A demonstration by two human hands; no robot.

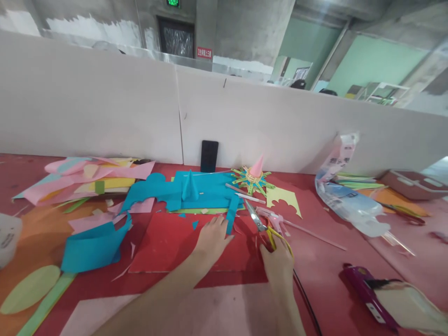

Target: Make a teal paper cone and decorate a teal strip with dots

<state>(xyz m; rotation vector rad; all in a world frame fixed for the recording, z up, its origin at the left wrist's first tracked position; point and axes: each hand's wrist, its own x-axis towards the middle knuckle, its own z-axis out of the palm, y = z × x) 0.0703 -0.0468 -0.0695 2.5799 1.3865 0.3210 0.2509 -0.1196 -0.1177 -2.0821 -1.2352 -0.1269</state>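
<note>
My left hand (pixel 212 237) lies palm down over the red board (pixel 164 242), its fingertips near a narrow blue strip (pixel 231 215); its fingers are spread. On the right, my right hand (pixel 278 252) has its fingers around the yellow handles of the scissors (pixel 257 217), whose blades point up and left. A pink glue gun (pixel 275 219) lies just beyond the scissors. Behind my hands are blue sheets (pixel 210 189) with a small folded blue cone (pixel 190 186) on them. A pink cone stands on a green and yellow star-shaped piece (pixel 255 176).
Coloured paper scraps (pixel 91 179) heap at the left, near a curled blue piece (pixel 93 247). A black phone (pixel 209 156) leans on the white partition (pixel 122 107). Plastic packaging (pixel 350 200), a brown box (pixel 416 183) and a purple device (pixel 367 294) lie at the right.
</note>
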